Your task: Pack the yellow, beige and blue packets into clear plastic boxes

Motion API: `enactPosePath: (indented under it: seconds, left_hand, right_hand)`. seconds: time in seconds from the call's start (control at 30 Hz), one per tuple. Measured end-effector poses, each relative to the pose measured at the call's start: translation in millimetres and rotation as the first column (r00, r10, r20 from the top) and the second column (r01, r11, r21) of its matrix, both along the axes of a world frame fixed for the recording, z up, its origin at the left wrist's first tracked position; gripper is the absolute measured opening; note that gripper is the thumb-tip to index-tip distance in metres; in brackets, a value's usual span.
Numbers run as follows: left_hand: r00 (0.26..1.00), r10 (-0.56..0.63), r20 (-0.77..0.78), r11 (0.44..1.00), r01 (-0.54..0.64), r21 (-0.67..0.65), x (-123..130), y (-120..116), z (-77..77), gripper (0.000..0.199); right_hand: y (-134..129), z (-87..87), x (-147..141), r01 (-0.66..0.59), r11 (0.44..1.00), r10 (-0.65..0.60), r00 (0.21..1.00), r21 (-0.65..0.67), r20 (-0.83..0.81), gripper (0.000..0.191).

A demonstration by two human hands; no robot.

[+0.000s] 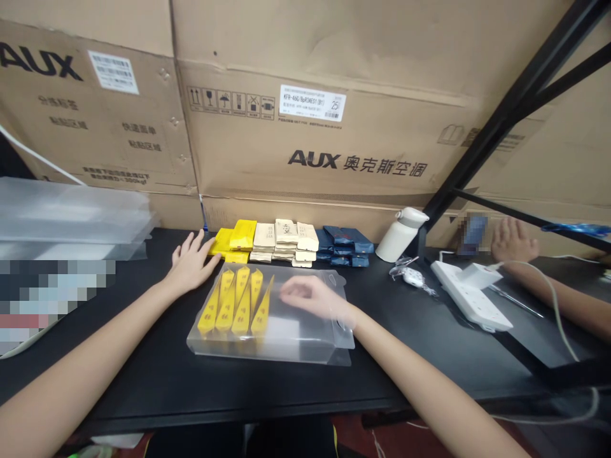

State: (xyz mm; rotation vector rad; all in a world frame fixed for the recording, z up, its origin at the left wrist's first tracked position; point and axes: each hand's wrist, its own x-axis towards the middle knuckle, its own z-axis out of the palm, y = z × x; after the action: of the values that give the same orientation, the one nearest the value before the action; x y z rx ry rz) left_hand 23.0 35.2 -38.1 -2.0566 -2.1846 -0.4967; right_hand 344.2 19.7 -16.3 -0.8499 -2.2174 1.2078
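Note:
A clear plastic box [305, 331] lies on the black table, with several yellow packets [241, 302] standing in rows in its left half. My right hand [315, 298] is over the box's right half, fingers curled together beside the rightmost yellow packet; whether anything is between them is hidden. My left hand [193, 262] rests with fingers spread at the left of a yellow packet pile [233, 242], its fingertips at the packets' edge. Beside that pile are stacks of cream packets [286, 240] and dark blue packets [344, 245].
Clear plastic sheets [71, 210] are stacked at the left. Behind stand large cardboard boxes [310, 51]. To the right are a white bottle [400, 235], keys with a white case [413, 277], a power strip [470, 299], a black metal frame [496, 121] and another person's hand [514, 240].

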Motion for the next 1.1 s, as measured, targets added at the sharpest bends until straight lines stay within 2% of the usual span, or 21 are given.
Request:
enactPosePath:
  seconds: [0.13, 0.23, 0.4, 0.5, 0.6, 0.77, 0.9, 1.1]
  left_hand:
    - [1.000, 0.009, 0.008, 0.992, -0.008, -0.124, 0.8, 2.5, -3.1, 0.067]
    - [1.000, -0.021, -0.003, 0.987, 0.021, -0.157, 1.5, 1.9, -4.1, 0.070]
    - [0.998, -0.034, -0.053, 0.988, 0.026, -0.152, 4.0, -2.0, 0.8, 0.069]
    - [0.986, -0.040, -0.163, 0.996, 0.026, -0.088, 5.1, -5.8, 7.6, 0.063]
    - [0.961, -0.103, -0.256, 0.994, 0.093, -0.052, 3.8, -8.9, 15.1, 0.053]
    - [0.944, -0.223, -0.243, 0.975, 0.213, -0.067, -3.0, -8.5, 23.3, 0.041]
    - [0.922, -0.281, -0.265, 0.959, 0.276, -0.057, -7.2, -5.5, 24.8, 0.041]
    - [0.923, -0.235, -0.305, 0.971, 0.237, -0.033, -6.6, -8.6, 30.9, 0.037]
  right_hand:
    - [0.8, -1.7, 0.4, -0.002, 1.000, 0.002, 1.000, 0.001, 0.000, 0.023]
    - [0.9, -2.2, 0.6, 0.002, 1.000, -0.002, 1.000, -0.006, 0.006, 0.024]
    - [0.8, -2.1, 0.9, -0.005, 1.000, 0.005, 1.000, -0.006, 0.001, 0.024]
    - [1.2, -2.1, 0.7, -0.004, 1.000, 0.004, 1.000, -0.007, -0.001, 0.025]
    - [1.6, -1.6, 0.3, -0.001, 1.000, 0.001, 1.000, -0.014, -0.002, 0.025]
    - [1.6, -0.2, 0.4, -0.005, 1.000, 0.005, 1.000, -0.018, -0.006, 0.024]
    - [3.6, -0.7, 1.4, -0.025, 0.995, 0.020, 0.998, -0.095, -0.054, 0.023]
    - [12.8, 2.5, 5.8, -0.101, 0.961, 0.072, 0.990, -0.256, -0.122, 0.021]
